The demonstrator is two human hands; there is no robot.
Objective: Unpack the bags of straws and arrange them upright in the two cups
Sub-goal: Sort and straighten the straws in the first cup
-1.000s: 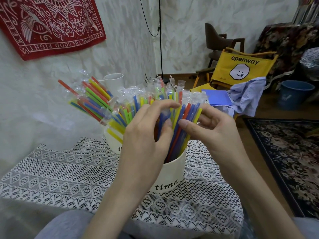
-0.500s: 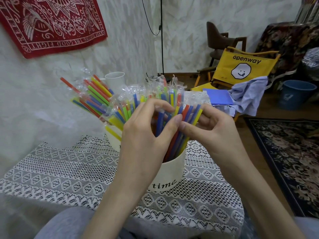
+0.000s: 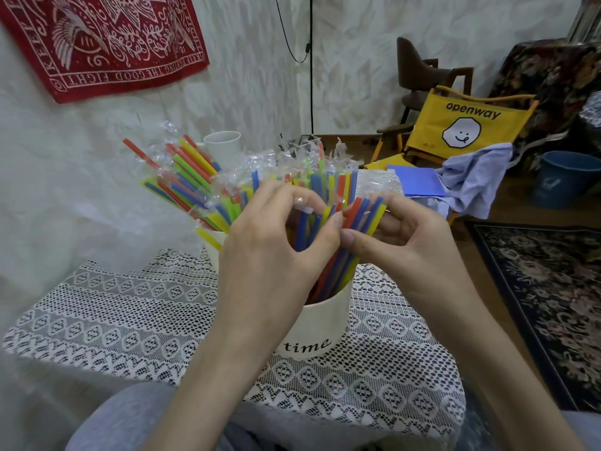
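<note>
Lace-clothed table (image 3: 130, 323): straws (image 3: 338, 265) seemingly upright in cup (image 3: 325, 323).

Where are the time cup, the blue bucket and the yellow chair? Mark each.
time cup (image 3: 320, 333), head view, front wall.
blue bucket (image 3: 561, 180), head view, outer side.
yellow chair (image 3: 468, 120), head view, fabric backrest.

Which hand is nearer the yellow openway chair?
Right. The right hand pinches straws at the near cup's right side, the side facing the yellow chair. The left hand grips straws just left of it, farther from the chair.
</note>
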